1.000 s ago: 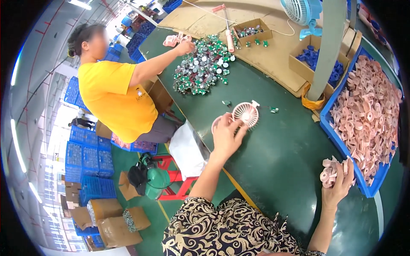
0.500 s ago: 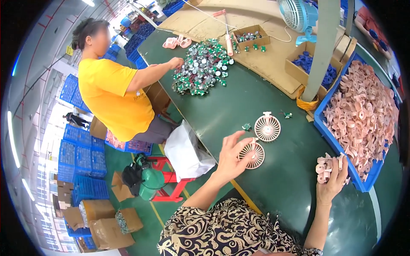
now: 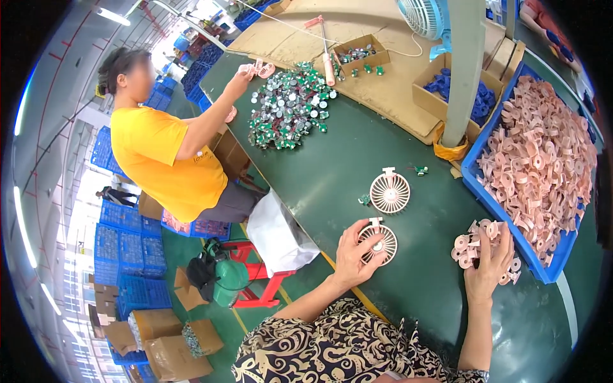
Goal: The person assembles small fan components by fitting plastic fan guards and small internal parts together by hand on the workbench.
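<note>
Resting on the green tabletop, a round pink fan grille [image 3: 385, 250] has my left hand [image 3: 355, 256] closed around its left side, thumb and fingers at its rim and hub. A second pink fan grille [image 3: 390, 193] lies just beyond it, with a small green circuit board [image 3: 364, 200] at its left edge. My right hand [image 3: 483, 274] is over a small heap of pink plastic parts [image 3: 465, 245] beside the blue crate. Its fingers stretch apart across the heap; what lies under the palm is hidden.
A blue crate [image 3: 544, 276] full of pink parts stands at the right. Farther back are a circuit board pile [image 3: 287, 105], a metal post [image 3: 465, 83], a box of blue parts [image 3: 426, 96] and a blue fan [image 3: 421, 18]. A co-worker in a yellow shirt [image 3: 159, 153] works at the left.
My left hand has closed round the near grille. My right hand has moved left over the pink parts, which are more spread out. The co-worker's hand has gone from the circuit boards to pink pieces.
</note>
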